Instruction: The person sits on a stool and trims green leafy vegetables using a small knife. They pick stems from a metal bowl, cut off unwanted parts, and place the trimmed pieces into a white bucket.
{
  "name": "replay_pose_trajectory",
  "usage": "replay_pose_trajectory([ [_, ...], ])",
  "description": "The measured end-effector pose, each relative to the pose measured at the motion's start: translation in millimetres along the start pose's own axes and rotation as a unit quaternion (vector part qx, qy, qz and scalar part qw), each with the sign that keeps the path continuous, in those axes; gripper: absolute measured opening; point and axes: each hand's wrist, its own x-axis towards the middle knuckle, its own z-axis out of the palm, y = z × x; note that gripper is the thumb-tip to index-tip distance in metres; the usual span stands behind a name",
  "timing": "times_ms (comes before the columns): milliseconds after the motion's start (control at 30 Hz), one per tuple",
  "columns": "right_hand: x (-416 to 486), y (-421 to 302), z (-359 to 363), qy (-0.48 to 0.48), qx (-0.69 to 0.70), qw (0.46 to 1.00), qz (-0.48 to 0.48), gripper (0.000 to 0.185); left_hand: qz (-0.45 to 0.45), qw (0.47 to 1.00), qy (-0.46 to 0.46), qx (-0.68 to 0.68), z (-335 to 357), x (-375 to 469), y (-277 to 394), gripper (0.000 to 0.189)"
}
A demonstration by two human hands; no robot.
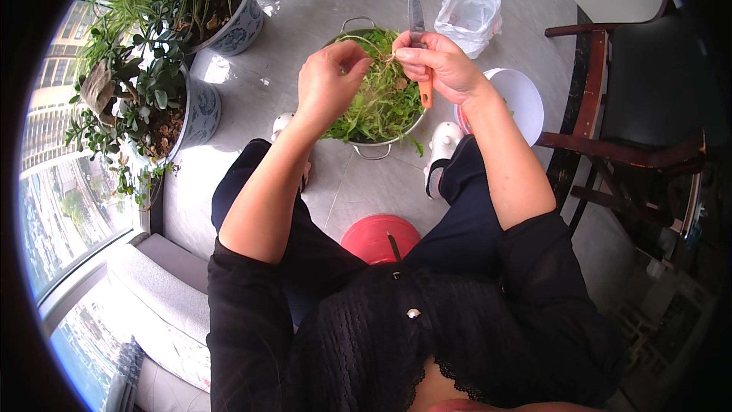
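A large metal pan with loop handles [373,151] stands on the floor, heaped with leafy greens [372,106]. Above its right side, my right hand [440,66] is closed around a small knife with an orange handle [426,93], its blade pointing away from me. Between that hand's thumb and finger is also the end of a thin pale stem [390,57]. My left hand [334,80] is over the pan's left side, fingers curled; the stem arches towards it, but whether its fingertips hold anything is hidden.
A white plastic bag [469,17] stands beyond the pan, and a white bucket [523,103] is at its right. A red plastic tub or stool [377,234] is between my legs. Potted plants [200,106] line the left; a dark wooden chair [595,86] stands right.
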Motion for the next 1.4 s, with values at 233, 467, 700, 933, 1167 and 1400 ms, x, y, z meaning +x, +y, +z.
replay_pose_trajectory([
  [233, -1.9, -3.2, -3.3, 0.05, -0.11, 0.993, 0.017, 0.008, 0.043, 0.992, 0.025, 0.117, -5.9, -2.6, 5.1, 0.009],
  [467, -8.1, -15.8, -11.5, 0.057, -0.042, 0.997, -0.038, 0.008, 0.025, 0.985, 0.023, 0.167, -11.0, -0.5, -6.7, 0.01],
  [700, -16.1, -28.2, -27.0, 0.03, 0.053, 0.993, -0.104, 0.011, -0.014, 0.98, -0.033, 0.195, -7.8, -0.7, -10.5, 0.016],
  [933, -17.4, -27.2, -30.3, 0.032, 0.069, 0.992, -0.104, 0.011, -0.017, 0.986, -0.025, 0.165, -6.4, -0.2, -3.8, 0.019],
  [1167, -15.6, -23.8, -26.4, 0.026, 0.071, 0.994, -0.082, 0.01, 0.012, 0.996, 0.029, 0.084, -3.0, -0.5, -0.5, 0.015],
  [1400, -4.0, -5.7, -5.6, 0.105, 0.019, 0.994, -0.02, 0.008, 0.019, 0.967, -0.077, -0.241, 0.1, 5.0, 2.8, 0.032],
])
